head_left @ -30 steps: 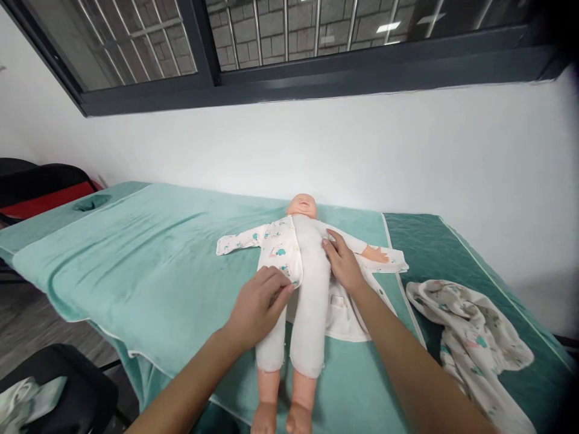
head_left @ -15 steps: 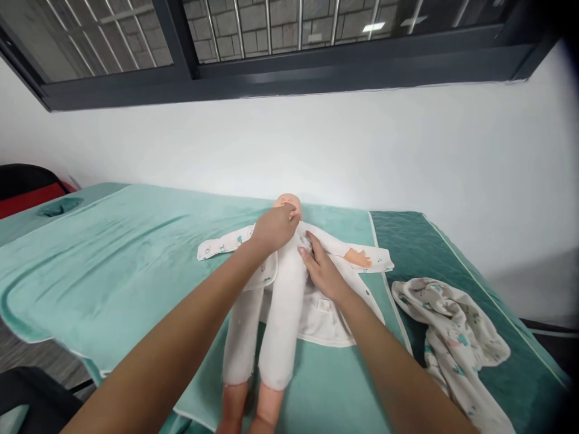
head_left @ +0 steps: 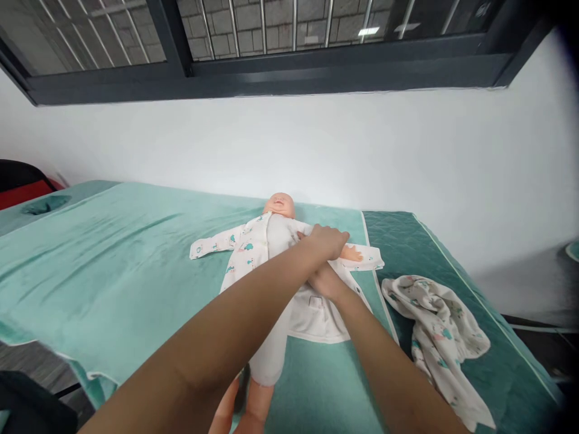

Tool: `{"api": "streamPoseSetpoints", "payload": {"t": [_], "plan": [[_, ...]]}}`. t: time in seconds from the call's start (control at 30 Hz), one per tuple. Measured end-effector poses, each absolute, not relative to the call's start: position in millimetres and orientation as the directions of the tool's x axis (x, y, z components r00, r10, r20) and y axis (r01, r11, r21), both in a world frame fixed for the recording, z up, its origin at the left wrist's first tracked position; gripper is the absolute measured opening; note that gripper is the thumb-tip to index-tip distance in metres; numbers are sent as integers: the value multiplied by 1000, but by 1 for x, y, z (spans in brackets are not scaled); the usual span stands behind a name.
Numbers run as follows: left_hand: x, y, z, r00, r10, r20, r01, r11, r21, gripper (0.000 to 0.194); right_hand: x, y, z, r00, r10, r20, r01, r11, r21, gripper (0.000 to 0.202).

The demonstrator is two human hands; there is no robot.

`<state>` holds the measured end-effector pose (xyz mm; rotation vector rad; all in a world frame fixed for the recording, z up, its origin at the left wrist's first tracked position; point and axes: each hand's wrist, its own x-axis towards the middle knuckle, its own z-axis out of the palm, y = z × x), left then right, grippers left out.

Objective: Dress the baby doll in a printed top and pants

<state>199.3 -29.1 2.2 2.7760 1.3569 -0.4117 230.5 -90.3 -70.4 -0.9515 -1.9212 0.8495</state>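
A baby doll point(head_left: 279, 206) lies on its back in a white patterned shirt point(head_left: 248, 247). The shirt's left side covers part of the doll's chest, while its right side lies spread out with the pale inside showing. My left hand point(head_left: 332, 241) reaches across the doll to the shirt near the doll's arm on the right, its fingertips hidden. Crossed beneath it, my right hand point(head_left: 323, 278) is at the doll's right side, mostly covered by my left hand and wrist. What either hand grips cannot be made out. The doll's small hand point(head_left: 351, 253) lies on the sleeve.
A crumpled patterned cloth point(head_left: 436, 325) lies to the right on the dark green quilted cover point(head_left: 398, 241). Light green cloth point(head_left: 113, 259) spreads across the table to the left. Behind stand a white wall and a barred window. A dark chair is at the lower left.
My left hand has moved from the doll's face and neck to the right, crossing over my right hand. The shirt's left side now lies over the doll's chest. The view has shifted slightly.
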Motion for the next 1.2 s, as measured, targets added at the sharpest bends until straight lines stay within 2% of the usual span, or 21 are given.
{"api": "streamPoseSetpoints", "payload": {"t": [0.07, 0.13, 0.2, 0.27, 0.3, 0.37, 0.43, 0.47, 0.53, 0.6, 0.73, 0.9, 1.03, 1.2], "plan": [[190, -18, 8, 565, 777, -278, 789, -608, -95, 37, 239, -96, -58, -423, 858, 291, 306, 437, -846, 50], [178, -9, 15, 566, 778, -273, 790, -606, -90, 38, 254, -99, -45, -497, 842, 208, 295, 389, -873, 49], [167, -5, 19, 585, 777, -234, 786, -614, -74, 42, 273, -98, -33, -590, 797, 131, 277, 352, -894, 51], [159, -4, 20, 602, 778, -182, 783, -619, -58, 42, 294, -94, -29, -611, 791, 33, 332, 293, -897, 45], [156, -5, 20, 606, 780, -160, 784, -619, -52, 42, 303, -90, -30, -565, 824, -36, 423, 252, -871, 41], [152, -7, 18, 605, 785, -132, 788, -614, -43, 42, 314, -82, -37, -302, 941, -151, 690, 106, -716, 39], [150, -9, 15, 599, 791, -122, 794, -607, -36, 41, 316, -74, -50, -6, 991, -135, 842, -68, -536, 38], [149, -10, 14, 599, 792, -116, 794, -606, -38, 41, 315, -71, -57, 74, 991, -108, 840, -121, -529, 37], [147, -11, 12, 610, 788, -83, 786, -615, -62, 39, 312, -66, -69, 97, 991, -89, 719, -132, -682, 38], [144, -12, 10, 633, 773, -39, 767, -633, -104, 38, 315, -62, -75, 79, 994, -80, 524, -110, -845, 37], [138, -15, 9, 659, 752, -2, 741, -651, -164, 36, 331, -59, -74, 136, 988, -67, 246, -99, -964, 18], [132, -19, 12, 669, 743, -15, 728, -659, -189, 30, 343, -62, -61, 114, 984, -135, -27, -133, -991, 18], [128, -19, 14, 655, 753, -69, 726, -652, -217, 30, 344, -65, -50, 24, 984, -179, -304, -163, -938, 21], [129, -18, 9, 619, 776, -121, 738, -627, -248, 25, 343, -66, -40, 100, 992, -72, -385, -28, -922, 23]]}}
